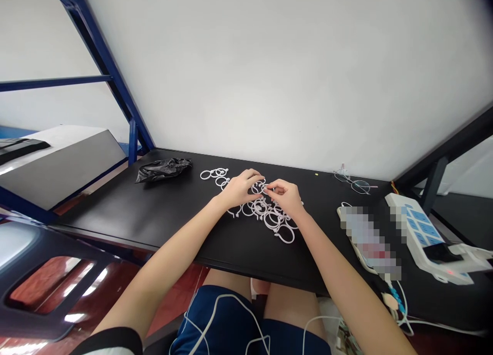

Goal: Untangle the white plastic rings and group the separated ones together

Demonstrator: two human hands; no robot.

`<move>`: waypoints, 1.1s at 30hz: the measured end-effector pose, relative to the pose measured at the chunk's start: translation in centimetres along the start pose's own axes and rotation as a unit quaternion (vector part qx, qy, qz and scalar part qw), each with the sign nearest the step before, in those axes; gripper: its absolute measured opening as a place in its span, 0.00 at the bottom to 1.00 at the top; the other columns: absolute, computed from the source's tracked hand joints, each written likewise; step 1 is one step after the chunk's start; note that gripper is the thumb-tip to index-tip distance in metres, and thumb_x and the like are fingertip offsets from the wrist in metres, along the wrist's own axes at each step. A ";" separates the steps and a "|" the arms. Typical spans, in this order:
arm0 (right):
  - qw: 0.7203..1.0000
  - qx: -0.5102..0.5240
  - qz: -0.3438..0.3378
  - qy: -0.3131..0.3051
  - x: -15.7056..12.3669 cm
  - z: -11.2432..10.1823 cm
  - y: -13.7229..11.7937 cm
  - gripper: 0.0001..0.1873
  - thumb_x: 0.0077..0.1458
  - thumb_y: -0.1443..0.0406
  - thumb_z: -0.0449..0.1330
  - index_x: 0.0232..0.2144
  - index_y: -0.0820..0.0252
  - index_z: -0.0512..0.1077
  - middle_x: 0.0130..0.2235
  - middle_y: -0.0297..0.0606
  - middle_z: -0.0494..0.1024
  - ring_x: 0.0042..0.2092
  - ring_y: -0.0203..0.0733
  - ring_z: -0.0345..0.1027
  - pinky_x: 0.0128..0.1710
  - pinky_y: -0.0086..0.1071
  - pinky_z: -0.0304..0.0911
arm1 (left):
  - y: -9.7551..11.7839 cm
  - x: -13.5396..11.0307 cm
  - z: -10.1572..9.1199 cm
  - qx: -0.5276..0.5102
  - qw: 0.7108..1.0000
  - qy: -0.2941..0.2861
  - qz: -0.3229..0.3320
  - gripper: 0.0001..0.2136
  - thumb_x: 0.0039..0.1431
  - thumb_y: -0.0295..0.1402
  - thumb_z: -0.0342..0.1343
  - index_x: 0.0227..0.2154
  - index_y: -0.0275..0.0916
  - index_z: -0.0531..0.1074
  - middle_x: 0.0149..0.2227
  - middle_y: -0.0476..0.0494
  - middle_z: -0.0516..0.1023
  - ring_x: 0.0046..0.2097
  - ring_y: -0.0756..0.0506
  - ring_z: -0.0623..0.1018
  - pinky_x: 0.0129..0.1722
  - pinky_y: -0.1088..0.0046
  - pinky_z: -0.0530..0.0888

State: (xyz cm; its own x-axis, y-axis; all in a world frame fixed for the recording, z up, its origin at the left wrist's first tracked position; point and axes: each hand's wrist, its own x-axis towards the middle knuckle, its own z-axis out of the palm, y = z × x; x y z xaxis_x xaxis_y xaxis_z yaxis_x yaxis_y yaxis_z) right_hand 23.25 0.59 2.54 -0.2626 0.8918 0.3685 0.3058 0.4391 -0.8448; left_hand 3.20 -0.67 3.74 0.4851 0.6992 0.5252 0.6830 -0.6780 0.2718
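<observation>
A loose pile of thin white rings (272, 220), some with a gap and small knobbed ends, lies on the black table. Over the pile, my left hand (239, 189) curls its thumb and fingers about the edges of one white ring (257, 187). My right hand (285, 195) meets it from the other side, thumb and forefinger pinched on that ring's right edge. Several more rings (206, 174) spread to the left behind my left hand. Part of the pile is hidden under my right hand.
A crumpled black plastic bag (164, 170) lies at the left back of the table (154, 211). To the right are eyeglasses (360, 186), a phone (365, 242) with a cable and a white power strip (419, 231). A white wall rises behind; blue frame bars (111, 72) stand left.
</observation>
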 end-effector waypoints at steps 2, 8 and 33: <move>1.000 0.004 -0.009 0.000 0.0 0.0 -0.1 0.17 0.46 0.50 0.65 0.26 0.58 0.75 0.27 0.37 0.76 0.21 0.37 0.67 0.23 0.34 0.65 | -0.1 0.1 0.1 0.000 1.000 -0.009 0.001 0.20 0.58 0.39 0.58 0.53 0.42 0.67 0.50 0.40 0.72 0.50 0.43 0.73 0.39 0.71 0.74; 1.000 0.003 -0.001 0.009 -0.1 0.1 -0.5 0.17 0.45 0.50 0.66 0.26 0.58 0.75 0.25 0.37 0.76 0.20 0.37 0.67 0.22 0.34 0.65 | -0.3 0.2 0.4 -0.005 1.000 -0.021 0.007 0.16 0.59 0.38 0.58 0.48 0.39 0.71 0.46 0.40 0.75 0.45 0.44 0.77 0.42 0.69 0.73; 0.999 -0.006 0.032 0.013 -0.1 0.0 -0.6 0.15 0.46 0.53 0.66 0.28 0.58 0.75 0.14 0.30 0.68 0.19 0.40 0.67 0.23 0.34 0.64 | 0.1 0.2 0.2 0.021 1.000 0.001 0.014 0.14 0.62 0.39 0.53 0.47 0.39 0.73 0.42 0.40 0.73 0.42 0.45 0.75 0.43 0.67 0.69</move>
State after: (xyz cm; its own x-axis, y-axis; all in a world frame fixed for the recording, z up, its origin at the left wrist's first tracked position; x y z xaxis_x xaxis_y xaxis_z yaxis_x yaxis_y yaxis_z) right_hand 23.11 0.26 2.98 -0.2187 0.9206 0.3235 0.3322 0.3820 -0.8624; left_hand 3.50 -0.51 3.71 0.5026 0.6801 0.5337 0.6915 -0.6868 0.2240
